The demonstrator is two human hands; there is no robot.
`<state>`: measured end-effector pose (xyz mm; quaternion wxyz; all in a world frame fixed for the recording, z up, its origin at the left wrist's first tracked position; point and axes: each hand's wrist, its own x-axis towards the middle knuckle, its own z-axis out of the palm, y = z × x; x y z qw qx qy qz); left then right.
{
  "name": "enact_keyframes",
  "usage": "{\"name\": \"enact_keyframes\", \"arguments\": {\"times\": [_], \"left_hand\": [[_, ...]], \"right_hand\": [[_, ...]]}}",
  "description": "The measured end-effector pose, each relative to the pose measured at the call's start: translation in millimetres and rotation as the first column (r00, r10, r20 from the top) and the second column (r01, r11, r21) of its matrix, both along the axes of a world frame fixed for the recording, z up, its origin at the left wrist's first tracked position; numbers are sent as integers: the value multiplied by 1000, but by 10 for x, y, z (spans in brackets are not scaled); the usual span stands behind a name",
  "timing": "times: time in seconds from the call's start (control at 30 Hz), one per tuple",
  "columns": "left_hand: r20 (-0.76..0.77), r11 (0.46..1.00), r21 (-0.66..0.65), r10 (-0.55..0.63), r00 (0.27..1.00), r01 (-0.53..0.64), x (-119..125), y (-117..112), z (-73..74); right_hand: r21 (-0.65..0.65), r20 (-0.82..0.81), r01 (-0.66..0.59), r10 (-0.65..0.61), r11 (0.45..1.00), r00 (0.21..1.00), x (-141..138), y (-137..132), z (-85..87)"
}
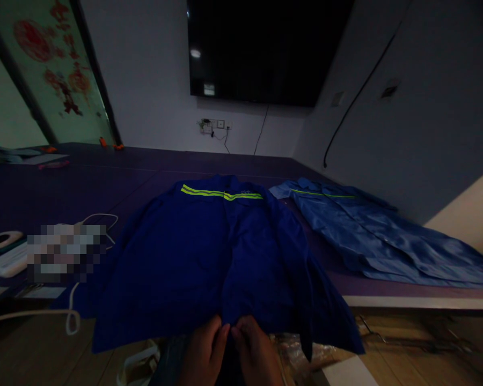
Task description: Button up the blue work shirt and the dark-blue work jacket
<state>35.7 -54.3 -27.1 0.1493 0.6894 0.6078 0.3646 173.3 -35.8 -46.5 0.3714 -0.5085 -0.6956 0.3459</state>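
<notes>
A dark blue work jacket (pixel 177 252) lies front side up on the purple table, its collar away from me and its lower part hanging past the near edge. Yellow-green reflective strips (pixel 203 192) cross its chest. At the middle of the bottom hem, my left hand (pixel 207 343) pinches the cloth on one side of the front opening. Close beside it, my right hand (pixel 251 343) pinches the hem on the other side. Both hands are closed, thumbs uppermost. The fingers under the cloth are hidden.
A lighter blue jacket (pixel 358 230) is spread on the table (pixel 145 169) at right. On the left are a white power strip (pixel 8 260), a round device (pixel 3 239) and a looping white cable (pixel 73 311). A television (pixel 265 48) hangs on the wall. Below stands a white bin (pixel 139 364).
</notes>
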Motion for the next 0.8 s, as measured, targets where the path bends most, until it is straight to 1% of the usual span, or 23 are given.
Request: {"name": "enact_keyframes", "arguments": {"times": [0.1, 0.13, 0.2, 0.27, 0.3, 0.33, 0.37, 0.43, 0.47, 0.53, 0.6, 0.7, 0.73, 0.8], "left_hand": [[-52, 995, 33, -92, 994, 94, 5, 5, -15], [-78, 994, 57, -90, 993, 95, 12, 6, -30], [-128, 984, 167, -38, 991, 59, 28, 12, -65], [-157, 950, 312, 32, 987, 19, 45, 18, -95], [-165, 930, 367, 54, 985, 10, 52, 19, -106], [-172, 919, 395, 58, 983, 15, 57, 19, -114], [-181, 918, 396, 43, 983, 33, 58, 19, -120], [-196, 934, 347, -12, 981, 80, 49, 17, -133], [-203, 944, 315, -36, 979, 100, 40, 17, -142], [-219, 955, 276, -48, 974, 109, 13, 22, -169], [-247, 961, 260, -32, 968, 98, -22, 31, -209], [-322, 951, 278, -38, 946, 133, -77, 40, -293], [-352, 946, 284, -49, 935, 156, -92, 41, -325], [-400, 935, 305, -48, 915, 182, -112, 39, -387]], "right_hand": [[19, 20, 40, -40, 999, 999, -18, -4, -74], [23, 7, 46, -46, 999, 999, -23, -4, -96], [15, -52, 33, -32, 999, 998, -27, -4, -126], [-22, -128, 14, -17, 1000, 992, -26, -4, -135], [-49, -161, 9, -17, 999, 987, -24, -5, -131], [-75, -187, 13, -27, 997, 982, -20, -6, -121], [-94, -204, 26, -44, 995, 978, -16, -6, -107], [-118, -218, 41, -67, 992, 974, -5, -8, -63], [-124, -222, 35, -62, 992, 973, 2, -9, -36], [-120, -212, 2, -28, 993, 977, 20, -9, 21], [-75, -158, -5, -7, 997, 987, 45, -5, 73], [84, 32, -4, 1, 996, 1000, 94, 14, 148], [147, 110, -35, 19, 989, 994, 109, 25, 177], [232, 280, -145, 77, 962, 957, 131, 53, 242]]}}
